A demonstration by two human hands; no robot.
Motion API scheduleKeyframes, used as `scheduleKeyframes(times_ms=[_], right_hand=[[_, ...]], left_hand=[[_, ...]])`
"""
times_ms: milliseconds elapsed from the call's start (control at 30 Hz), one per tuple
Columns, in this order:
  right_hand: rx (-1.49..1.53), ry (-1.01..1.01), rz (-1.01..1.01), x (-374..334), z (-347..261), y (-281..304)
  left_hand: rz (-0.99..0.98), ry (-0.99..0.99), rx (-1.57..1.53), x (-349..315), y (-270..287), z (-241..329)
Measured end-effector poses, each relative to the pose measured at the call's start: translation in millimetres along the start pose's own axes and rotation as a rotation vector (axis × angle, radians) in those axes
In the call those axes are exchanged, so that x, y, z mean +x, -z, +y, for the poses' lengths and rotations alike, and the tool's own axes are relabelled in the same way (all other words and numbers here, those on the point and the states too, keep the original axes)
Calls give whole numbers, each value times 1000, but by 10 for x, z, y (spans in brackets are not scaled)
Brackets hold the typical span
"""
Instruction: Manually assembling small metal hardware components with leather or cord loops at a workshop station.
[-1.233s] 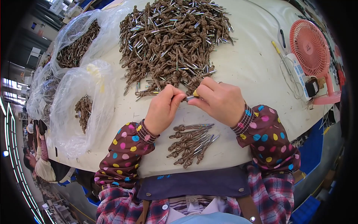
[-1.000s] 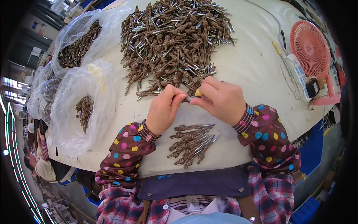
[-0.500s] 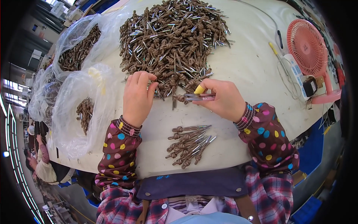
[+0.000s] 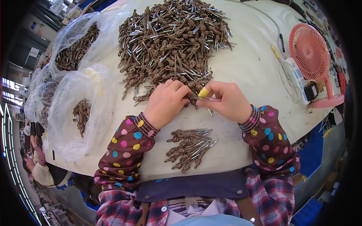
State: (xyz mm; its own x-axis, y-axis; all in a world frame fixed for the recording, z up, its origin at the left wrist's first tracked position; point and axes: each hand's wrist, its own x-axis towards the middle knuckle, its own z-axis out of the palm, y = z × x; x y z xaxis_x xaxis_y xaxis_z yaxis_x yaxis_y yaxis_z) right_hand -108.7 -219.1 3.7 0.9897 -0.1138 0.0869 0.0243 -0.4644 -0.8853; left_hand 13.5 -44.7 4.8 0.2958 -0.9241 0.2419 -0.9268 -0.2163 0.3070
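At six o'clock of the big pile (image 4: 173, 41), both hands pinch one knotted cord piece (image 4: 196, 98), seemingly lying three-to-nine between left hand (image 4: 166, 102) and right hand (image 4: 226, 101).

Three clear plastic bags count as packages here, all placed left of the big heap of brown knotted cords (image 4: 173, 41) on the pale surface (image 4: 249, 67). The nearest bag (image 4: 81, 113) lies below-left of the heap, crumpled and open, with a small clump of the same brown pieces inside. A second bag (image 4: 77, 43) sits directly left of the heap, fuller. A third bag (image 4: 36, 98) lies farthest from the heap, at the surface's edge. No labels, signs or screens can be made out.
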Motion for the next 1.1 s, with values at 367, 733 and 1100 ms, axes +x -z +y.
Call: scheduleKeyframes(times_ms=[367,733,1100], right_hand=[[477,-40,239,72,23,-135],[195,-43,306,39,72,-167],[208,-113,187,19,6,-253]], left_hand=[[182,435,-918,-83,117,-64],[271,293,-581,-184,155,56],[352,-45,-10,-211,144,21]])
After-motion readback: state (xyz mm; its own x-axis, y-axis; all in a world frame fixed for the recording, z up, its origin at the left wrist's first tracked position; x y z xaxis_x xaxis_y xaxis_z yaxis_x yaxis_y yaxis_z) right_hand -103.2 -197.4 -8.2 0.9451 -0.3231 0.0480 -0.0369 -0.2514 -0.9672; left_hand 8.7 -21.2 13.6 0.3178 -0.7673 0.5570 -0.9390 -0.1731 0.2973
